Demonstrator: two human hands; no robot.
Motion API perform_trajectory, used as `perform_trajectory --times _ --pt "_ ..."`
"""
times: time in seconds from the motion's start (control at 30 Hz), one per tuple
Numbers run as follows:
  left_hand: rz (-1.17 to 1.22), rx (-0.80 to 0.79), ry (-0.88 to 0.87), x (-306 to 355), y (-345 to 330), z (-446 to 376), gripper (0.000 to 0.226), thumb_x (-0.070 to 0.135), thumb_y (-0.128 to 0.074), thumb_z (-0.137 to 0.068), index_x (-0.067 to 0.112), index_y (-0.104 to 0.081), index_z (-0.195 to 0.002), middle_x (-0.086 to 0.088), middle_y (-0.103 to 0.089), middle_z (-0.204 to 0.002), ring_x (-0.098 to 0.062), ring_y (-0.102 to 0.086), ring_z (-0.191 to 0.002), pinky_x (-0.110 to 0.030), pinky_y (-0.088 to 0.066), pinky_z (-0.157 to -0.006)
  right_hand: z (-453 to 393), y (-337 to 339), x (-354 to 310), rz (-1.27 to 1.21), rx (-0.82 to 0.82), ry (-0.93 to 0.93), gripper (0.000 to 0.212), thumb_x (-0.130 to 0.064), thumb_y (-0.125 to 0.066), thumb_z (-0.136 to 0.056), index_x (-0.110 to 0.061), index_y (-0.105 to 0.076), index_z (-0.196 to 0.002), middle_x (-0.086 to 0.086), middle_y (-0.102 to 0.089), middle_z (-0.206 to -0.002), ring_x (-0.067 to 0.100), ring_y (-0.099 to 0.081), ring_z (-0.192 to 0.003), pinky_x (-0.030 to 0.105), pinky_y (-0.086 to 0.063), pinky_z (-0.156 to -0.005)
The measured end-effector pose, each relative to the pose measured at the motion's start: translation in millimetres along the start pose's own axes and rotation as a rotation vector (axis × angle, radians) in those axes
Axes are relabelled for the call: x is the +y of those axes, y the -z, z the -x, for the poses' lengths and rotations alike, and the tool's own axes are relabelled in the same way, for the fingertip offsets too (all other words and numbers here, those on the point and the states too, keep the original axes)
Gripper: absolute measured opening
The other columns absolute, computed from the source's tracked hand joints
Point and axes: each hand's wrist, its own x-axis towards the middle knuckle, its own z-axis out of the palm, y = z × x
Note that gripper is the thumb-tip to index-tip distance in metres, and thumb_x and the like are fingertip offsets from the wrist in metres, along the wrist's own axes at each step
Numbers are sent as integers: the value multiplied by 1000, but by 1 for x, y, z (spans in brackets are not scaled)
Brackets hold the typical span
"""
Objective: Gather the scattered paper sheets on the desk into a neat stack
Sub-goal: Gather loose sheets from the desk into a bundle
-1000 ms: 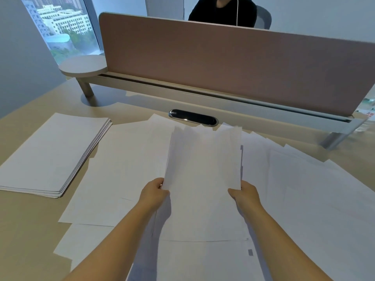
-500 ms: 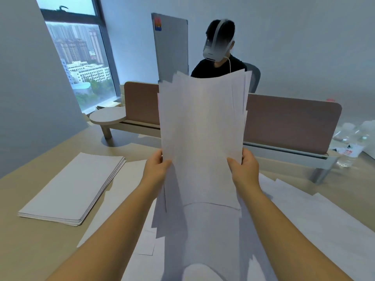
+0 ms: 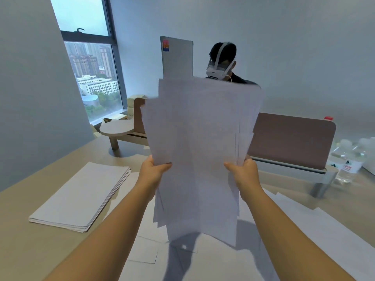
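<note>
Soft daylight from the window [image 3: 89, 78]; wide-angle edge warping, slight blur.

White sheets [image 3: 198, 138], beige desk [image 3: 30, 250], mauve divider [image 3: 292, 138].

Paper bundle [image 3: 198, 142] now raised upright.

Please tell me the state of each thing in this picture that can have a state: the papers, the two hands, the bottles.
Held bundle of sheets: lifted upright off the desk, edges uneven.
Left hand: grips the bundle's left edge.
Right hand: grips the bundle's right edge.
Finished stack: lying flat on the desk, fairly squared.
Loose sheets: still spread flat, overlapping.
Water bottles: standing upright; caps hard to see.
</note>
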Motion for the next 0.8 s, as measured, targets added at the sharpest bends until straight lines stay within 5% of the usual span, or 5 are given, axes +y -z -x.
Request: perform_trajectory --times 0.17,0.6,0.8 --pt "24 -29 77 -24 -2 1 36 -2 -62 -83 11 -54 -115 -8 -59 -105 -28 -56 -95 -37 -46 -85 2 16 22 -53 -49 -115 34 3 -59 -84 0 -54 -118 8 -57 -102 18 -54 -76 24 -46 -68" --pt "17 -52 66 -32 -11 -7 32 4 -65 -81 12 -53 -109 -9 -58 -105 -31 -55 -101 -45 -47 -88 -11 17 27 -158 -104 -155 25 -2 -69 -77 -9 -59 -99 5 -61 -93 23 -59 -82 38 -48 -81" --pt "43 -51 36 -20 1 -14 40 10 -69 -77 13 -54 -115 -7 -61 -101 -25 -58 -94 -35 -53 -74 -14 23 22 -123 -141 -95 40 -3 -69 -77 -3 -59 -116 10 -62 -105 29 -58 -96 31 -50 -75"
